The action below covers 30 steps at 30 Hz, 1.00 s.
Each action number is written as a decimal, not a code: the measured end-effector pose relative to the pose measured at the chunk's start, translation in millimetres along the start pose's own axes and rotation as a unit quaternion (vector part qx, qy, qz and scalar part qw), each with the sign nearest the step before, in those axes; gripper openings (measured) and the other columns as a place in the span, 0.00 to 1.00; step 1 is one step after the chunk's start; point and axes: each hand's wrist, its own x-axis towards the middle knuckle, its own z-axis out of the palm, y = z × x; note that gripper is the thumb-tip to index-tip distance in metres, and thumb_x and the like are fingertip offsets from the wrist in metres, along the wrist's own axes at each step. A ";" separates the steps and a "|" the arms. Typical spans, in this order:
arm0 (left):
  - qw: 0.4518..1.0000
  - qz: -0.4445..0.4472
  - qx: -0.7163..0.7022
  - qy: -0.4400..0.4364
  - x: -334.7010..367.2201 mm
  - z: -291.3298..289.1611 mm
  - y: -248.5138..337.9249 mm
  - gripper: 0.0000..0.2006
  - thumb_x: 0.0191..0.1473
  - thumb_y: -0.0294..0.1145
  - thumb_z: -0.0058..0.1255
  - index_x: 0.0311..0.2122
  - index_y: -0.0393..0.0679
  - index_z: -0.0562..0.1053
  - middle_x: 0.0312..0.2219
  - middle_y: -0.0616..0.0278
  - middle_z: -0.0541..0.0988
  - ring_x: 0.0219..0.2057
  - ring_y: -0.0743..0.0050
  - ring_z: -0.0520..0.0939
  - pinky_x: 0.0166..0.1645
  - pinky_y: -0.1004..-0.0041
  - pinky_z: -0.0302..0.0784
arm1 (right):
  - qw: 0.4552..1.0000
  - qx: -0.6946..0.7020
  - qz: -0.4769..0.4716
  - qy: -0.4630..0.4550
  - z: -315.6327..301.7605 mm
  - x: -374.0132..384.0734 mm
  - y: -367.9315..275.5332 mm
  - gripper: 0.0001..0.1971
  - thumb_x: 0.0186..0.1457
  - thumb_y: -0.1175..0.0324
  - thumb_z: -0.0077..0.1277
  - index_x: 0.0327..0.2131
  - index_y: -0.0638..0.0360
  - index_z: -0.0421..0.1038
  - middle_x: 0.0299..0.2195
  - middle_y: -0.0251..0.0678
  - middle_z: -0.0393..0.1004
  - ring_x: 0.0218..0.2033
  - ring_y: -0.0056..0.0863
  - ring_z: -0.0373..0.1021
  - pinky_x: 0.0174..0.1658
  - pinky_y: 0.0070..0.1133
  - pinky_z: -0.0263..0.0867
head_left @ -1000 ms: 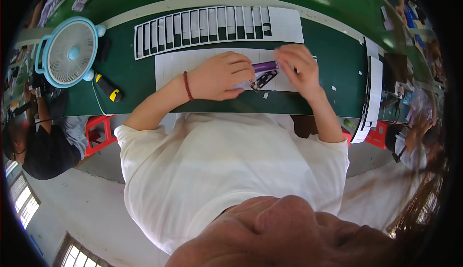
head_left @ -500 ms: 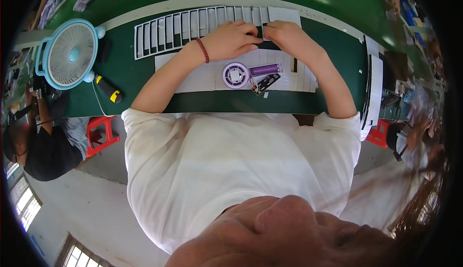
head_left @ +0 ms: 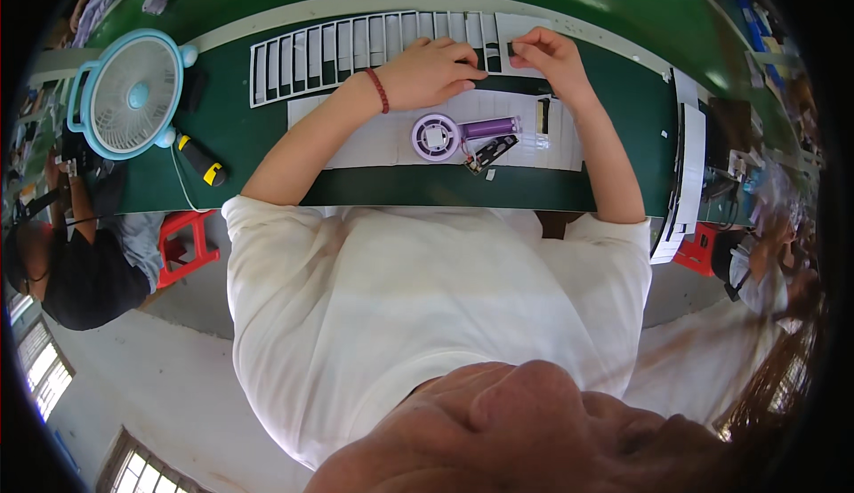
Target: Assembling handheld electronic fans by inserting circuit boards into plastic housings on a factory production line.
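A white slotted sheet [head_left: 358, 44] with ladder-like bars and dark gaps lies across the far part of the table. My left hand [head_left: 434, 73], wearing a red bead bracelet, rests over its near edge, fingers bent and thumb apart from the index. My right hand [head_left: 553, 59] is raised at the sheet's right end, thumb and index pinched on a small dark piece [head_left: 511, 49] too small to name. Nearer to me, a purple handheld fan [head_left: 436, 138] with its handle opened lies on a white ribbed sheet [head_left: 356, 144]. A black circuit part [head_left: 491, 153] lies beside its handle.
A light-blue desk fan [head_left: 135, 97] stands at the left, its cable hanging beside a yellow-black screwdriver handle [head_left: 201, 160]. White strips [head_left: 687, 168] stack at the table's right edge. Red stools [head_left: 189, 242] and people [head_left: 98, 270] are at both sides.
My right hand has lifted and moved right, away from my left hand, with a small dark piece between its fingertips. My left hand stays almost in place.
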 end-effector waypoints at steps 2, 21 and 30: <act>1.000 0.013 0.003 0.028 -2.7 -5.3 -0.1 0.15 0.61 0.34 0.55 0.53 0.53 0.79 0.47 0.63 0.77 0.52 0.60 0.75 0.57 0.57 0.68 | 0.979 0.181 0.079 0.042 1.0 -13.4 -3.3 0.06 0.62 0.72 0.58 0.39 0.66 0.76 0.36 0.36 0.79 0.37 0.25 0.79 0.46 0.21 0.78; 0.968 0.002 -0.019 0.251 11.3 -29.4 59.3 0.08 0.47 0.27 0.65 0.34 0.46 0.80 0.33 0.64 0.83 0.35 0.62 0.83 0.38 0.66 0.80 | 0.961 0.216 -0.065 0.162 68.4 -65.2 -27.6 0.07 0.62 0.77 0.56 0.43 0.68 0.76 0.37 0.39 0.81 0.39 0.27 0.80 0.48 0.23 0.77; 0.964 -0.042 -0.175 0.194 11.4 -27.4 51.8 0.07 0.49 0.25 0.63 0.35 0.41 0.80 0.31 0.63 0.84 0.33 0.71 0.85 0.37 0.72 0.80 | 0.956 0.235 -0.065 0.163 73.4 -75.0 -29.2 0.06 0.61 0.80 0.55 0.41 0.68 0.76 0.36 0.39 0.81 0.37 0.28 0.80 0.46 0.25 0.77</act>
